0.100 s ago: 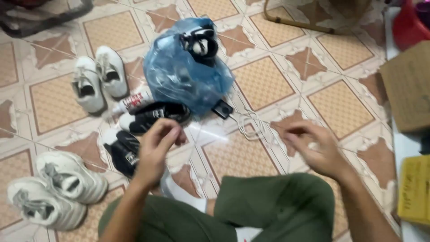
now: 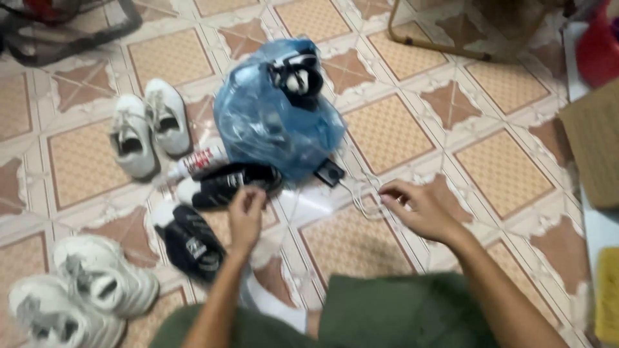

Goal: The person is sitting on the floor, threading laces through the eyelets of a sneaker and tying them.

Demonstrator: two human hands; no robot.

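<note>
blurred hands (image 2: 247,216) (image 2: 416,209), thin cord (image 2: 361,193) — perhaps pinched

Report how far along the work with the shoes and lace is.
Looks done: nothing clearly. In hand: left hand and right hand pinch a thin white lace stretched between them, above the black-and-white sneakers. Left: two white sneaker pairs and the blue plastic bag lie untouched on the tiled floor.

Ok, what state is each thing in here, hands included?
Left hand: fingers pinched, apparently on thin white cord.
Right hand: pinching thin white cord, slack on the floor.
Blue plastic bag: open, bulging.
Black sneakers: lying apart.
White sneakers: upright, paired.
White spray can: lying down.
</note>
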